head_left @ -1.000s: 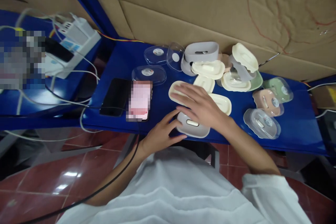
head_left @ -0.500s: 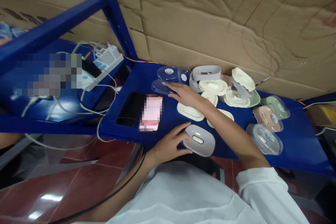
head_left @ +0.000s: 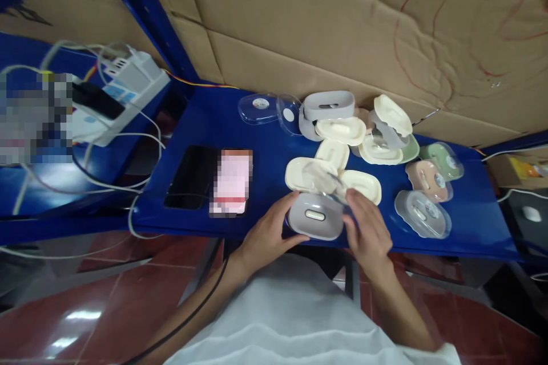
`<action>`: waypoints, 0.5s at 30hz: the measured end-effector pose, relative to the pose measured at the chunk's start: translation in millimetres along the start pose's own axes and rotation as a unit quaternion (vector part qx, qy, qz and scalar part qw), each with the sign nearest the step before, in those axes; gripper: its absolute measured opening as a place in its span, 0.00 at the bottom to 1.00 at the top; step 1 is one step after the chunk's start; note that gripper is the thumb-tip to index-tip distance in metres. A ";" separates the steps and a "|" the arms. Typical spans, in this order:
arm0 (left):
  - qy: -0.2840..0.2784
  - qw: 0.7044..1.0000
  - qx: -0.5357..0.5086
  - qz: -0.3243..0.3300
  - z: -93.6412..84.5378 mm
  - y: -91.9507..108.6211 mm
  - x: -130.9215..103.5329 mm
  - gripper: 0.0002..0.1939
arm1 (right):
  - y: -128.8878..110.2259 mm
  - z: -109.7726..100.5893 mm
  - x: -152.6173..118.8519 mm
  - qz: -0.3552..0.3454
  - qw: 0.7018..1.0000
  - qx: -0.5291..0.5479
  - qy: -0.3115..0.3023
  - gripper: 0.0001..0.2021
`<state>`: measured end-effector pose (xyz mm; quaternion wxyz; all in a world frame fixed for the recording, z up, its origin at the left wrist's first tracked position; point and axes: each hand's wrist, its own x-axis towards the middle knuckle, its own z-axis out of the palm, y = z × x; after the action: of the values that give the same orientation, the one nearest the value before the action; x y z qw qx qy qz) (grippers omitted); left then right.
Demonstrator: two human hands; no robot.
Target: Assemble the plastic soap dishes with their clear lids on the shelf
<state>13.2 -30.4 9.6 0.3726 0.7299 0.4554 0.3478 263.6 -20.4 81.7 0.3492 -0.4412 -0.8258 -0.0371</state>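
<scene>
Grey dish (head_left: 302,221) at lower centre, pale bar (head_left: 315,215) within, left hand (head_left: 269,231) gripping it, right hand (head_left: 370,229) pinching blurred lid (head_left: 323,179)

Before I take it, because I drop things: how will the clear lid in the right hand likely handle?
The clear lid looks thin, so probably light. The right hand holds one end without visible sagging, suggesting stiffness. Its shiny surface may be slippery.

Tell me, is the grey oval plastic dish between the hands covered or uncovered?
Uncovered: the grey dish faces up bare, while the right hand holds a clear plastic cover tilted beyond it.
</scene>
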 end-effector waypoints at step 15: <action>-0.045 0.998 0.031 0.009 -4.0 -1.9 3.4 0.45 | -3.1 22.9 -69.6 0.025 0.989 0.011 -0.144 0.32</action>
<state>10.2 -25.8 10.4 0.3662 0.7603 0.4422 0.3038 274.4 -62.8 22.8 0.2328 -0.4583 -0.8566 0.0445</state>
